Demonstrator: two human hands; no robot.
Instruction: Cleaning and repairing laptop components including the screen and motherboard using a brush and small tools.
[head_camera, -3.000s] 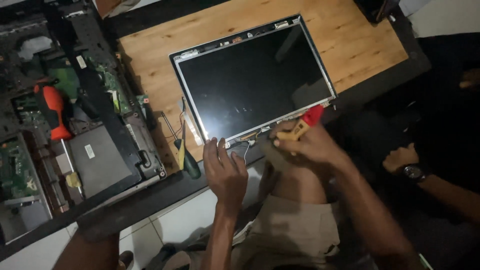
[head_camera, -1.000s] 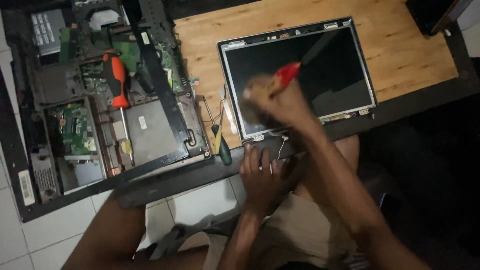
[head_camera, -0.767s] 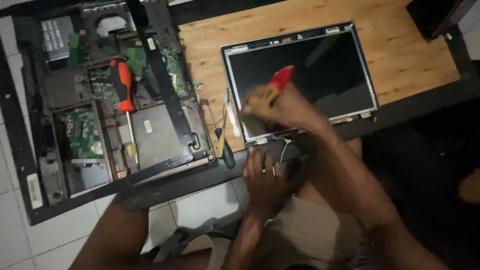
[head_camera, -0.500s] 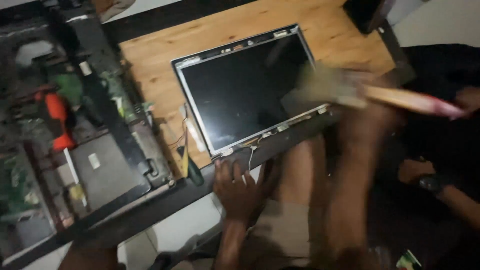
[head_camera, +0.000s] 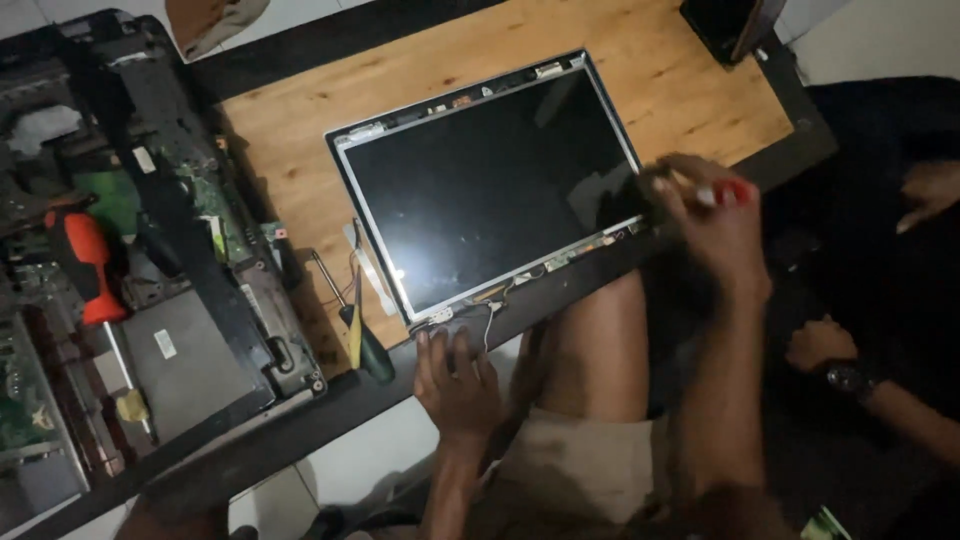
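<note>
A bare laptop screen panel (head_camera: 490, 185) lies flat on a wooden tabletop (head_camera: 300, 130), dark glass upward. Its long axis runs from lower left to upper right, so the panel sits skewed to the table's near edge, with one long side toward the person and the cables at its near-left corner hanging over that edge.

The right hand (head_camera: 710, 225) is at the panel's near-right corner, fingers curled closed around a red-handled screwdriver (head_camera: 728, 192) (only the red handle end shows; motion blur hides the shaft and where the tip points). The left hand (head_camera: 455, 380) rests on the table's dark edge just below the panel's near-left corner, fingers spread and holding nothing.

A second screwdriver with a dark green handle (head_camera: 362, 340) lies on the wood just left of the panel. Farther left sits an opened laptop base (head_camera: 190, 330), an orange-handled screwdriver (head_camera: 88, 265) lying on it. Another person's wrist with a watch (head_camera: 850, 378) is at the right.
</note>
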